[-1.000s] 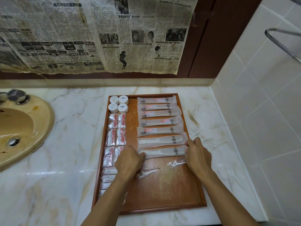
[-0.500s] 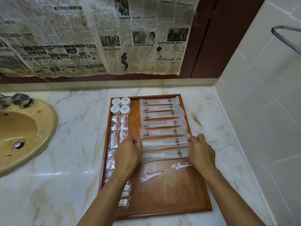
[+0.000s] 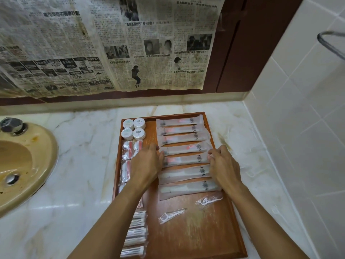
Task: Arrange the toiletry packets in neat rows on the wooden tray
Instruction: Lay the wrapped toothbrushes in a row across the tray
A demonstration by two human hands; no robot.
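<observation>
Both hands work at the two ends of the column of long packets (image 3: 183, 159) on the wooden tray (image 3: 194, 238), probably so that the stack is squared from both sides at once. The left hand (image 3: 147, 164) lies with its fingers nearly straight and close together, their tips touching the left ends of the fourth and fifth packets. The right hand (image 3: 223, 166) has its fingers curled, the tips meeting the right end of the fifth packet; whether they pinch the edge or only nudge it I cannot tell.

Beyond the fingertips three more long packets lie in an even row, and nearer the wrists two more sit slightly skewed. Just left of the left fingers runs a column of small red-and-white sachets (image 3: 127, 152), with four round white pots (image 3: 133, 128) beyond them. Under the left forearm a stack of swab packets (image 3: 136, 238) lines the tray's edge. Between the forearms two floss picks (image 3: 172, 214) lie loose and angled, likely not yet sorted.
</observation>
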